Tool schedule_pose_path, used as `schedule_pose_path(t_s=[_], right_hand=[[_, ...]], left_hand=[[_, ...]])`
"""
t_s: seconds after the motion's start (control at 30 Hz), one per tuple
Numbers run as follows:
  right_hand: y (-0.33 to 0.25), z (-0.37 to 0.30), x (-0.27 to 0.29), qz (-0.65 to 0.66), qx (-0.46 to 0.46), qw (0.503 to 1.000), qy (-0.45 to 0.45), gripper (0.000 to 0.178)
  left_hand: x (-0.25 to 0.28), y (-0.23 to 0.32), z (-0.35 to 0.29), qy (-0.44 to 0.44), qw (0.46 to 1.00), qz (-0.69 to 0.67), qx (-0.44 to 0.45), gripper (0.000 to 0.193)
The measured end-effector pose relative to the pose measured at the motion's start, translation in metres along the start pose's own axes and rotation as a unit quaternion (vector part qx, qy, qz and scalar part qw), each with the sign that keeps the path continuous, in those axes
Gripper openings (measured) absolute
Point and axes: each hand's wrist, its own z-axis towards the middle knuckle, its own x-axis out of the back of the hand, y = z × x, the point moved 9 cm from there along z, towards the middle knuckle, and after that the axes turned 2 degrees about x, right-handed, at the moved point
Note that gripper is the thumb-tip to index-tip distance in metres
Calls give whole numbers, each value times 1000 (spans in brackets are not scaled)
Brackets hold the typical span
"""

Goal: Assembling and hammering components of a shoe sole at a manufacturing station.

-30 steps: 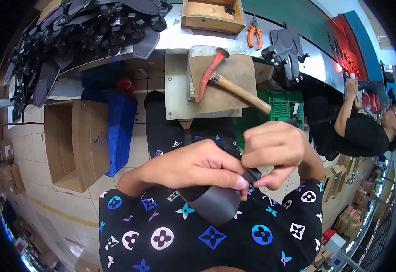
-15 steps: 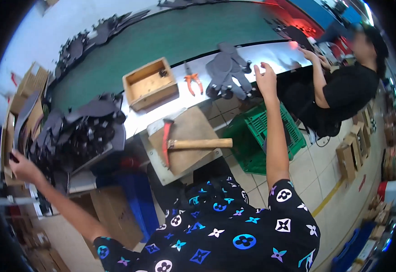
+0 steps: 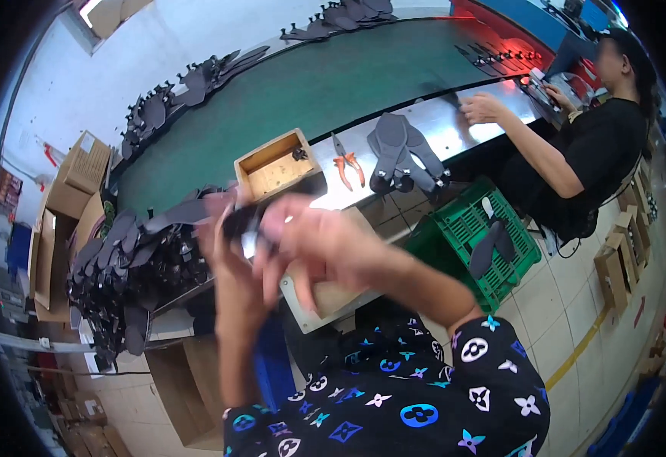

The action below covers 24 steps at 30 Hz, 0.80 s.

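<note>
Both hands meet in front of me above the worktop's near edge, smeared by motion. My left hand (image 3: 225, 240) is upright, its fingers round a dark, partly shiny piece (image 3: 243, 228) whose kind I cannot make out. From the right, my right hand (image 3: 321, 240) reaches to the same piece; blur hides how its fingers are set. Behind the hands, a pale board (image 3: 340, 301) is partly covered. Just beyond stands a wooden box (image 3: 272, 183) with small dark parts inside. Beside it lie orange-handled pliers (image 3: 348, 167) and several grey flat sole-shaped pieces (image 3: 403, 148).
A heap of grey and black pieces (image 3: 142, 259) covers the left end. More line the green belt's (image 3: 333, 84) far edge. A green crate (image 3: 493, 244) stands at right, near a seated co-worker (image 3: 599, 145) handling dark parts. Cardboard boxes (image 3: 66, 190) stand at far left.
My left hand has swung in from the far-left heap, and my right hand has come in from the right; they now meet at the dark piece. The co-worker's arm has extended over the table.
</note>
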Motion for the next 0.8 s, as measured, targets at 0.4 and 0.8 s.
schedule_pose_path(t_s=[0.4,0.8], right_hand=[[44,-180,154,-775,13,541,325,56],[76,-268,183,-504,42,714,485,17]], left_hand=[[-135,-3,-50,-105,930,-248,249,42],[-213,-61,175,-46,999,4,15,22]])
